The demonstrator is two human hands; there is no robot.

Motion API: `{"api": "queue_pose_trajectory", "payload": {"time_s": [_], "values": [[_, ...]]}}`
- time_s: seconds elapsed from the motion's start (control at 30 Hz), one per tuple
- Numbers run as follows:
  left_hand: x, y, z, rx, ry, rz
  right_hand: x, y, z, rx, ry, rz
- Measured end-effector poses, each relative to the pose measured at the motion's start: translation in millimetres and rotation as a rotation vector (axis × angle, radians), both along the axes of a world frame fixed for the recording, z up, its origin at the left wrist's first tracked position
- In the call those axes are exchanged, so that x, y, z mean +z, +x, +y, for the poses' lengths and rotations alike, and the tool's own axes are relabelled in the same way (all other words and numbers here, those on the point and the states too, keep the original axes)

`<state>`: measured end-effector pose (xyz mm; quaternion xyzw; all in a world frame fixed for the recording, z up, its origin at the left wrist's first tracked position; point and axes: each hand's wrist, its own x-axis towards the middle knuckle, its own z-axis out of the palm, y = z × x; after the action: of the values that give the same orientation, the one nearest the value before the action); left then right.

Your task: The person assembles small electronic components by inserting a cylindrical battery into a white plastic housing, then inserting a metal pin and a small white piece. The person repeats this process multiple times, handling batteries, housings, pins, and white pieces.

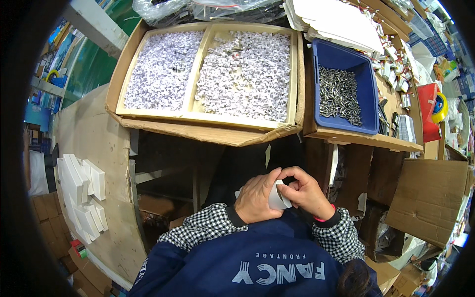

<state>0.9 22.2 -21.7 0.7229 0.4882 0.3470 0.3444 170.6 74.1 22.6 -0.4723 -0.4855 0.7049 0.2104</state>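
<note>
In front of my body both hands hold a small white piece (278, 199) that looks like thin folded card or a little box. My left hand (257, 199) is wrapped round it from the left, its fingers together and the back of the hand turned up. A pale edge shows just left of that hand. My right hand (308, 194) is closed at the piece's right side, with thumb and bent fingers at its open rim. What lies inside the piece, if anything, is hidden by the fingers.
Ahead stands a two-part wooden tray (193, 113) of small white pieces. Right of it is a blue bin (368, 99) of small metal parts, with white sheets (336, 22) behind. White boxes (81, 193) are stacked at left. A cardboard flap (425, 200) juts out at right.
</note>
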Motion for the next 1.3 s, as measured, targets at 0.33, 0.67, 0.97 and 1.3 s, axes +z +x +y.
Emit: {"api": "queue_pose_trajectory", "payload": {"time_s": [0.33, 0.67, 0.97, 1.3], "values": [[1.6, 3.6, 5.7, 0.062, -0.028, 0.047, -9.5, -8.4, -2.7, 0.026, 0.494, -0.189], [3.2, 1.1, 11.1, 0.179, 0.077, 0.011, 0.1, 6.3, 6.1, 0.042, -0.163, 0.178], [-1.4, -1.2, 8.7, 0.107, 0.028, -0.013, -16.1, 11.2, -1.8, 0.071, 0.103, 0.121], [8.4, -0.2, 0.5, -0.023, -0.097, 0.050, -18.0, 1.5, -9.2, -0.095, 0.111, 0.195]]}}
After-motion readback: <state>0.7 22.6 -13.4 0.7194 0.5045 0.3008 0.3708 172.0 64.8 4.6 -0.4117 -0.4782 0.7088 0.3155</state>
